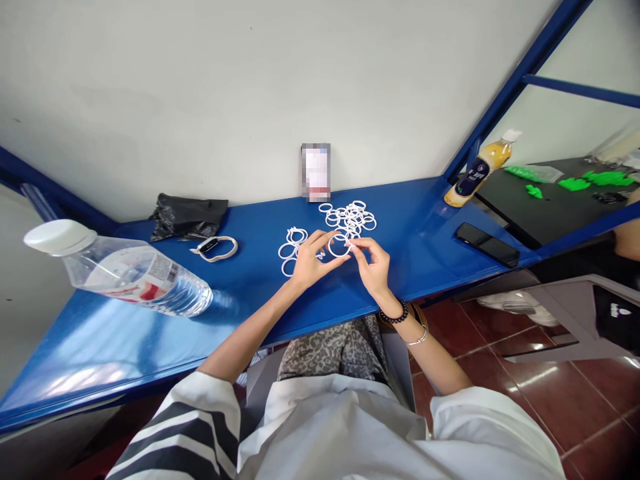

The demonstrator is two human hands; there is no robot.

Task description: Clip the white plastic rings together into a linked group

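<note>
Two hands meet over one white ring, taken here as the landmark. Far left of the ring a water bottle lies on its side on the blue bench; nearer, still left of the ring, sit a black bag and a watch. Just left of the ring lies a small cluster of rings. The left hand pinches the ring's left edge between fingertips; the right hand pinches its right edge, fingers closed on it, so the ring is held just above the bench between both. Just behind the ring and to its right lies the larger ring pile. Well right of the ring are a dark phone and a juice bottle. Judgement: a single ring is being handled or joined; the next move calls for a steady two-point pinch and fine alignment.
</note>
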